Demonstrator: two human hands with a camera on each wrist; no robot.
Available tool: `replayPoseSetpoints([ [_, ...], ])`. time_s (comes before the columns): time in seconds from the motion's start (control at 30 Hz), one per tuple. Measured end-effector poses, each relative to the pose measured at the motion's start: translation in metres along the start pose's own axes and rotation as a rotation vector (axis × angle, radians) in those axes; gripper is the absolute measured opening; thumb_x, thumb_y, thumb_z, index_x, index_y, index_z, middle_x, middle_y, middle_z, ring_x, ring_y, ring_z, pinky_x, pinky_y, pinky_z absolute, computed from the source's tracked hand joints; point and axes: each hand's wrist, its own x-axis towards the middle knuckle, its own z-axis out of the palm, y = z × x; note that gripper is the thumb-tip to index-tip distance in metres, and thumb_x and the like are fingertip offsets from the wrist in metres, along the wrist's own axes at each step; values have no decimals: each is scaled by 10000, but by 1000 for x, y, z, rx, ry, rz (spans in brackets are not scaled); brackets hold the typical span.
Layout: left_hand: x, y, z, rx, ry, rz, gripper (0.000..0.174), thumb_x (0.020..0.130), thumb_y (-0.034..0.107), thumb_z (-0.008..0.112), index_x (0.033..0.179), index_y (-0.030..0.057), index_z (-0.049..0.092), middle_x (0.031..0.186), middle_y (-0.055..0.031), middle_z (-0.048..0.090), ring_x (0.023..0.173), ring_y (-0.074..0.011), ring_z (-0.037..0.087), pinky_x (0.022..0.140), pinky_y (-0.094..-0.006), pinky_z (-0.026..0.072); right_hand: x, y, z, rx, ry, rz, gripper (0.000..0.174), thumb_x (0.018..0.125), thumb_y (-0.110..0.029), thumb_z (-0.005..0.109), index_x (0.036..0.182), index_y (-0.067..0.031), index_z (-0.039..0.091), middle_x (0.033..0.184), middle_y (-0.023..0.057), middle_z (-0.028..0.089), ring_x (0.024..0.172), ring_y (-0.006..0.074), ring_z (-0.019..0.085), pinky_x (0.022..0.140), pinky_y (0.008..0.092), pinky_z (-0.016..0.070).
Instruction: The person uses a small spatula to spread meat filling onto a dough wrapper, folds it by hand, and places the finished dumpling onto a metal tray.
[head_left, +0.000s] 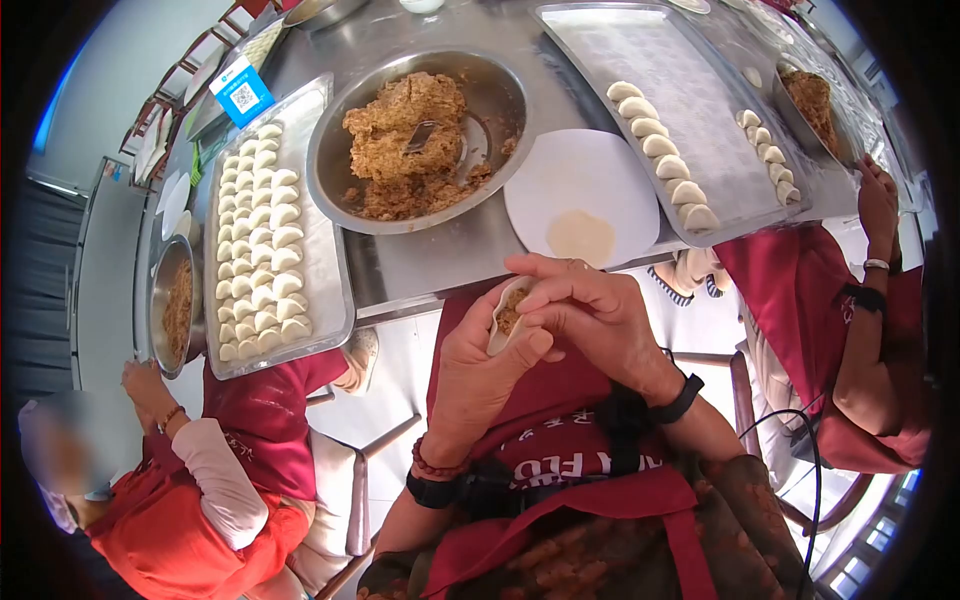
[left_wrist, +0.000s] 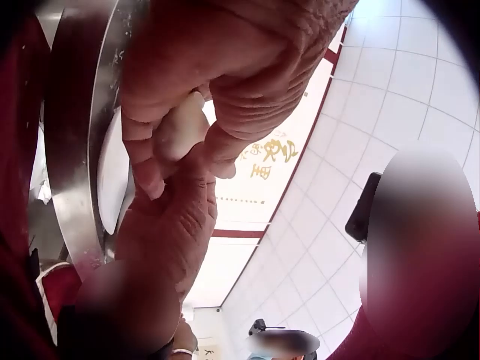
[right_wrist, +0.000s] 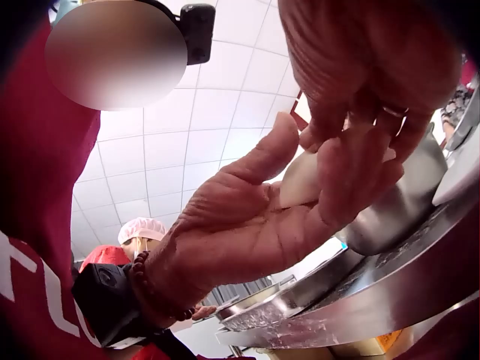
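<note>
Over the apron, a half-folded dumpling with brown filling showing in its open middle lies between my two hands. My left hand cradles it from below, thumb along the near side. From the other side, my right hand pinches the wrapper's edge with thumb and fingers. In the right wrist view, the pale underside of the dumpling rests on the left hand's fingers. Ahead is a white plate with one flat round wrapper on its near part.
A large metal bowl of filling stands ahead. Trays of dumplings flank it, one at left and one at right. People in red aprons sit on both sides, near smaller filling bowls. The metal table's edge lies just beyond my hands.
</note>
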Motion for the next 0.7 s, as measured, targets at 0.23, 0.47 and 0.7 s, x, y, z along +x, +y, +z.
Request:
replayPoseSetpoints([
  [0.23, -2, 1, 2, 225, 52, 62, 401, 969, 170, 643, 1304, -32, 558, 979, -51, 679, 805, -98, 631, 685, -219, 513, 4, -2, 6, 140, 1, 62, 147, 909, -21, 628, 1032, -33, 707, 1167, 140, 692, 870, 110, 681, 760, 256, 537],
  [0.47, -4, 0, 2, 173, 145, 114, 417, 993, 216, 608, 1310, -48, 548, 1039, -86, 679, 795, -112, 630, 637, -212, 472, 11, -10, 8, 285, -23, 199, 231, 932, -27, 614, 1157, -15, 669, 1186, 117, 672, 871, 102, 666, 804, 261, 545],
  [0.7, 1, -7, -6, -2, 159, 331, 540, 1001, 311, 580, 1359, -82, 489, 1223, -179, 638, 869, -156, 641, 642, -228, 472, 3, -10, 13, 639, 53, 324, 375, 954, -79, 627, 1297, 59, 566, 1080, 84, 674, 910, 106, 636, 852, 275, 527],
])
